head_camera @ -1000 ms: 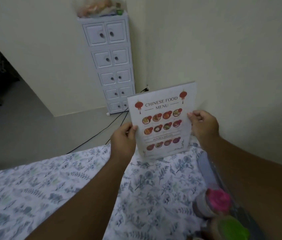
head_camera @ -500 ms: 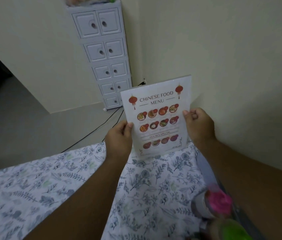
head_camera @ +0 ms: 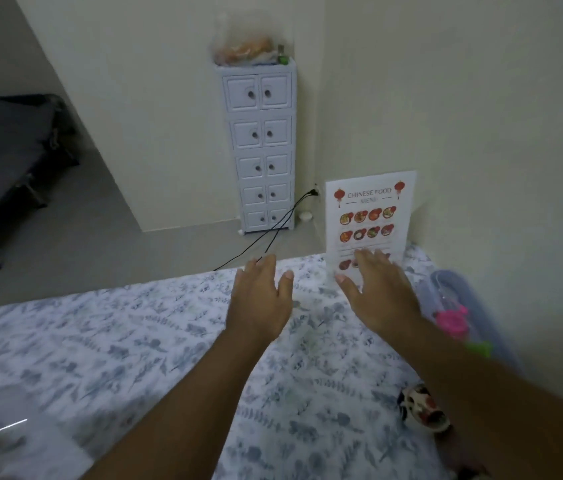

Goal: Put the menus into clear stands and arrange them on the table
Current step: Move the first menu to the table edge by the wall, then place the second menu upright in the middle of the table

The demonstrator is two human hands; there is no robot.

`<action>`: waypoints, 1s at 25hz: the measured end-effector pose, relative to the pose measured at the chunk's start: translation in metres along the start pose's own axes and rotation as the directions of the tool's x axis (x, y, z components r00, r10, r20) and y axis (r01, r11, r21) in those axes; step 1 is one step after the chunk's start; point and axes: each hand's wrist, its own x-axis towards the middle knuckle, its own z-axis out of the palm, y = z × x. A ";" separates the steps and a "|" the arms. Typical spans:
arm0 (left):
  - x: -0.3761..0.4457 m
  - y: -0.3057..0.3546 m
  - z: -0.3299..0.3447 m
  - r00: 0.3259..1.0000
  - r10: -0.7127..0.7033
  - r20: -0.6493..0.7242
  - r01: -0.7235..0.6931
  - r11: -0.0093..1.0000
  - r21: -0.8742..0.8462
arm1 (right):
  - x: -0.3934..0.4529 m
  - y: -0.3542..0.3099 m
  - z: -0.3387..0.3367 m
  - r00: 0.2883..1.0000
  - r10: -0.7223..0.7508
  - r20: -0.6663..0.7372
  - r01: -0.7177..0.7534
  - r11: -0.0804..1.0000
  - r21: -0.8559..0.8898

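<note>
A white "Chinese Food Menu" sheet (head_camera: 370, 216) stands upright at the far right corner of the table, close to the wall; its clear stand is hard to make out. My left hand (head_camera: 261, 299) hovers open over the floral tablecloth (head_camera: 134, 341), to the left of the menu and apart from it. My right hand (head_camera: 380, 289) is open with fingers spread, just in front of the menu's lower edge, hiding its bottom row of pictures. Neither hand holds anything. A blurred clear sheet or stand (head_camera: 3, 434) lies at the near left corner.
Bottles with a pink cap (head_camera: 451, 318) and a green cap (head_camera: 479, 348) stand along the table's right edge, beside a patterned cup (head_camera: 422, 408). Beyond the table are a white drawer tower (head_camera: 261, 143), black cables (head_camera: 266, 240) on the floor and the wall close on the right.
Both hands let go of the menu, which now stands alone at the far right corner. The hands have pulled back towards me and opened. The camera has tilted and backed off.
</note>
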 end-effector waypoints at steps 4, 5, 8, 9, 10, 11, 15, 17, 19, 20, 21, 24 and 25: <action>-0.097 -0.052 -0.049 0.999 -0.043 0.002 0.043 0.999 0.033 | -0.089 -0.083 0.024 0.989 -0.127 0.081 0.130 0.990 -0.045; -0.119 -0.064 -0.060 0.999 -0.049 -0.010 0.049 0.998 0.033 | -0.108 -0.102 0.032 0.983 -0.162 0.091 0.167 0.985 -0.051; -0.177 -0.096 -0.087 0.996 -0.065 -0.053 0.068 0.996 0.054 | -0.158 -0.150 0.055 0.956 -0.265 0.122 0.273 0.961 -0.050; -0.196 -0.108 -0.097 0.994 -0.085 -0.071 0.089 0.994 0.063 | -0.173 -0.165 0.062 0.943 -0.305 0.132 0.313 0.949 -0.046; -0.212 -0.118 -0.106 0.990 -0.107 -0.090 0.113 0.991 0.065 | -0.185 -0.177 0.068 0.930 -0.340 0.137 0.348 0.937 -0.039; -0.225 -0.127 -0.114 0.986 -0.129 -0.105 0.137 0.989 0.064 | -0.194 -0.188 0.074 0.917 -0.372 0.146 0.380 0.924 -0.033; -0.267 -0.166 -0.141 0.950 -0.235 -0.208 0.254 0.964 0.072 | -0.211 -0.229 0.092 0.849 -0.496 0.183 0.502 0.865 0.017; -0.279 -0.187 -0.155 0.911 -0.322 -0.257 0.340 0.940 0.026 | -0.212 -0.246 0.101 0.819 -0.535 0.207 0.534 0.843 0.065; -0.291 -0.209 -0.170 0.875 -0.400 -0.273 0.406 0.913 -0.037 | -0.214 -0.260 0.111 0.803 -0.545 0.241 0.526 0.839 0.141; -0.296 -0.221 -0.176 0.860 -0.427 -0.279 0.433 0.900 -0.046 | -0.213 -0.266 0.115 0.808 -0.531 0.256 0.499 0.847 0.181; -0.298 -0.232 -0.184 0.839 -0.458 -0.294 0.464 0.884 -0.053 | -0.210 -0.272 0.119 0.818 -0.505 0.274 0.460 0.861 0.215; -0.295 -0.268 -0.208 0.713 -0.577 -0.399 0.583 0.803 -0.121 | -0.201 -0.289 0.135 0.830 -0.451 0.329 0.362 0.884 0.297; -0.291 -0.280 -0.214 0.681 -0.614 -0.399 0.612 0.777 -0.149 | -0.199 -0.294 0.141 0.827 -0.455 0.329 0.354 0.877 0.325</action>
